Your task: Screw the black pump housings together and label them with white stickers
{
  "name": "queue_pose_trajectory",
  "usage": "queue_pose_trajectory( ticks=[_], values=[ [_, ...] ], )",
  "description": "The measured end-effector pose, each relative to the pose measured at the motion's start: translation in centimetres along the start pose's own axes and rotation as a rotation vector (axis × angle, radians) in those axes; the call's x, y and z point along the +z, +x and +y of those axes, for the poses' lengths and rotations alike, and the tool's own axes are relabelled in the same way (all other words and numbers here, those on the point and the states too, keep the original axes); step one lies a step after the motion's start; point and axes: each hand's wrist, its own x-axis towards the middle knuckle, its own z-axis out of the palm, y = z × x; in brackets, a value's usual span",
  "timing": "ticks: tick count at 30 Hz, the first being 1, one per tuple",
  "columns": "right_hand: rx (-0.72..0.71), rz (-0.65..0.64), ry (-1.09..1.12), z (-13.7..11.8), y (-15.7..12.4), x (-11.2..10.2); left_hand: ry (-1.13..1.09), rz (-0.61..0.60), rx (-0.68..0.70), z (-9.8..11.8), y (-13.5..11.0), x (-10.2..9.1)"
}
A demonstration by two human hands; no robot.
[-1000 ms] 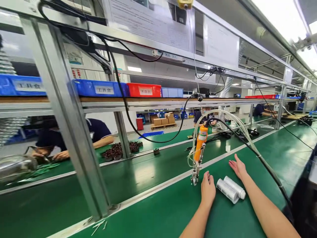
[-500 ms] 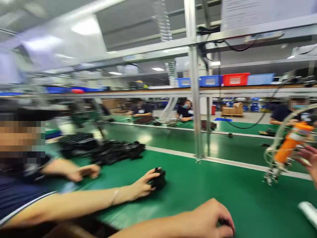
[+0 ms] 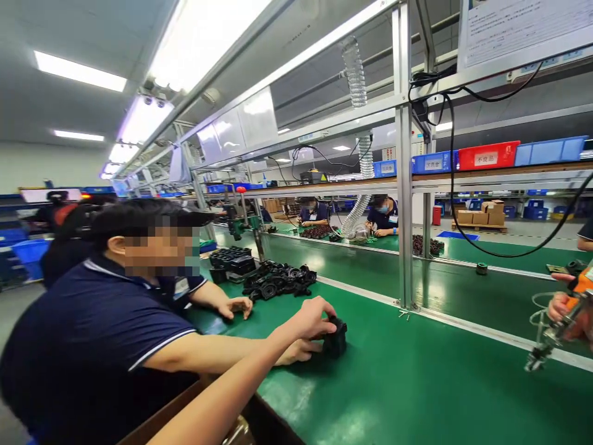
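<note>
Black part (image 3: 336, 343) is directly under the fingers of the left hand (image 3: 312, 316), near the surface of the green table (image 3: 417, 383); whether it rests there or is slightly raised, I cannot tell. These fingers are bent over its upper edge and seem to grasp it, although the thumb is hidden. Just below them, a co-worker's hand (image 3: 300, 352) is also at the side of the part. So, in my judgement, the part is reached, but it is not yet in the left fingers alone.

Well apart, the right hand (image 3: 565, 306) is cut by the picture edge; its fingers are closed around the orange tool (image 3: 582, 285). The metal tip (image 3: 540, 357) hangs below these fingers, away from the part, so no work of the tool upon it is visible now. Whether the part is already finished, its dark surface does not show. Beyond the left fingers lies a pile of black pieces (image 3: 278, 281), which these fingers do not touch.
</note>
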Motion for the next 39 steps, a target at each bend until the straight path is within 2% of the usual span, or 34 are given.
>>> queue_pose_trajectory(
  ticks=[2, 5, 8, 11, 13, 15, 17, 19, 22, 28, 39],
  values=[
    [0.122, -0.071, 0.078, -1.8, -0.5, 0.1, -0.022, -0.015, 0.018, 0.6, 0.1, 0.3],
    [0.018, -0.008, -0.019, -4.9, -1.4, 1.4, -0.099, -0.083, 0.103, 3.8, 0.5, 1.8],
    [-0.135, 0.038, -0.099, -8.2, -2.7, 3.5, -0.266, -0.145, 0.271, 10.2, 0.9, 5.7],
    [-0.25, 0.072, -0.071, -10.9, -4.2, 5.2, -0.699, -0.201, 0.434, 18.4, 1.2, 11.2],
    [-0.293, 0.076, -0.066, -11.9, -5.1, 5.8, -0.954, -0.282, 0.472, 23.4, 1.3, 14.8],
    [-0.32, 0.077, -0.088, -12.3, -5.7, 5.9, -1.115, -0.401, 0.479, 27.0, 1.5, 17.6],
    [-0.326, 0.07, -0.115, -12.4, -6.0, 5.8, -1.215, -0.467, 0.492, 29.0, 1.8, 19.4],
    [-0.318, 0.068, -0.118, -12.3, -6.1, 5.7, -1.277, -0.471, 0.51, 29.5, 2.1, 20.3],
    [-0.309, 0.075, -0.079, -12.1, -6.0, 6.1, -1.315, -0.499, 0.504, 29.1, 2.3, 20.6],
    [-0.322, 0.083, -0.054, -11.9, -6.1, 7.6, -1.372, -0.553, 0.485, 29.1, 2.1, 19.9],
    [-0.276, 0.058, -0.114, -11.9, -6.5, 8.8, -1.412, -0.581, 0.478, 29.6, 1.6, 19.0]
  ],
)
